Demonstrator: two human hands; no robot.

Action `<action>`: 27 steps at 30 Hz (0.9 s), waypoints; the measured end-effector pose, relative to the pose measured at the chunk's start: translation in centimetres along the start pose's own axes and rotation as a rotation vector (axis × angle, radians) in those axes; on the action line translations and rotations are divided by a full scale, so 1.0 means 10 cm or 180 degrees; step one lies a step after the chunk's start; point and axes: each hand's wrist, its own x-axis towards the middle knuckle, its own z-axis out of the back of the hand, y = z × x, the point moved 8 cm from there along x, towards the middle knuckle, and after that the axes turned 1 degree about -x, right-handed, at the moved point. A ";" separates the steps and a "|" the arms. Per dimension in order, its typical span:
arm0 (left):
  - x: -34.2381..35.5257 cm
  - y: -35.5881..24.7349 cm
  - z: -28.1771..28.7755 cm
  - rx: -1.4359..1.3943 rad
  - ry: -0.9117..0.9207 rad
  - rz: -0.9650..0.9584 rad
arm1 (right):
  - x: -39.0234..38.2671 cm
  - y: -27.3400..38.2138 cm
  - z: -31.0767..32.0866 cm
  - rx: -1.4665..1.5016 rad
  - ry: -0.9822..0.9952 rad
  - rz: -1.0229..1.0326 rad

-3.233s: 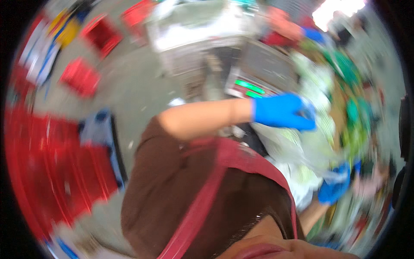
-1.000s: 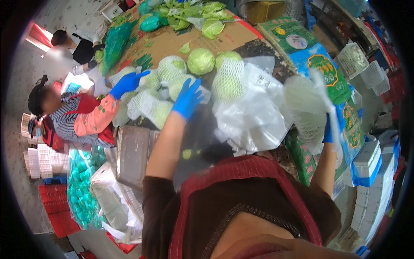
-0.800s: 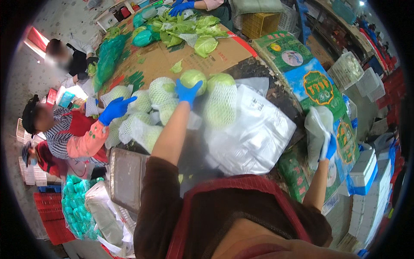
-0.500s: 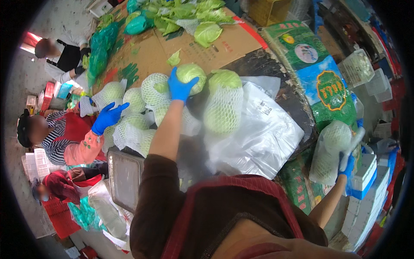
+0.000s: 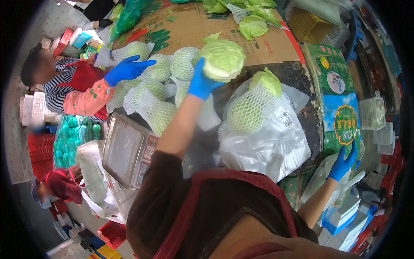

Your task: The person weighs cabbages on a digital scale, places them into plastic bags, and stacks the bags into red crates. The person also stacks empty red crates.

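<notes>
Okay, so from my remote seat I've got the left hand (image 5: 202, 82) cupping a bare cabbage (image 5: 223, 60), fingers curled round its lower left side, between the netted cabbages (image 5: 157, 68) and a part-netted cabbage (image 5: 248, 114) lying on white plastic bags (image 5: 276, 151). Over on the right, my right hand (image 5: 343, 162) has its fingers parted, near a clear bag (image 5: 319, 178); can't tell if they touch. A co-worker's gloved hand (image 5: 128, 71) is by the netted ones.
</notes>
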 end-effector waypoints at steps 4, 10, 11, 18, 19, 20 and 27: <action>-0.87 -0.77 0.23 -0.0221 0.0017 -0.1261 | -0.12 -0.34 -0.01 0.0104 0.0113 -0.0059; -3.16 -2.07 1.47 0.2039 -0.2507 -0.3272 | -0.26 -0.68 -0.22 0.0674 0.0346 -0.0630; -3.44 -2.14 1.59 0.2411 -0.2577 -0.3443 | -0.28 -0.66 -0.29 0.0754 0.0402 -0.0600; -4.35 -2.15 2.08 0.4627 -0.3944 -0.3887 | -0.31 0.00 -0.90 0.1518 0.0843 -0.0050; -4.35 -2.12 2.05 0.4805 -0.3886 -0.3778 | -0.32 0.13 -1.00 0.1529 0.0892 -0.0090; -4.33 -2.09 1.99 0.4986 -0.3795 -0.3627 | -0.38 0.27 -1.21 0.2389 0.1224 -0.0463; -3.44 -1.34 0.88 0.4637 -0.1883 -0.3432 | -0.87 2.21 -1.97 0.3152 0.2724 0.0283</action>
